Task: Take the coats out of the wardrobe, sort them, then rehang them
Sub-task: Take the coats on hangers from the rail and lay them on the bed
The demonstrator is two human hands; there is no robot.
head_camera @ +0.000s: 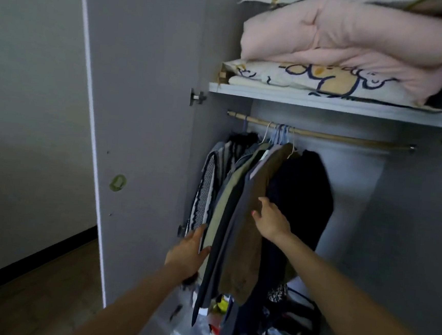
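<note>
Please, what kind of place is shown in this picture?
Most likely a bedroom at home, in front of an open grey wardrobe. Coats hang from a wooden rail, folded pink bedding lies on the grey shelf above, and a brown wooden floor shows at the left.

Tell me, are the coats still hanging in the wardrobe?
Yes, hanging. The coats hang bunched from hangers on the rail, both hands among them.

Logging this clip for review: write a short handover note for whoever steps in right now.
Left hand: open, flat against the left side of the hanging coats.
Right hand: open, fingers pressing between the brown coat and the dark coat.
Coats all hang on the rod, bunched left.
Done: doors open.
Left: take coats out, sort, rehang.
</note>
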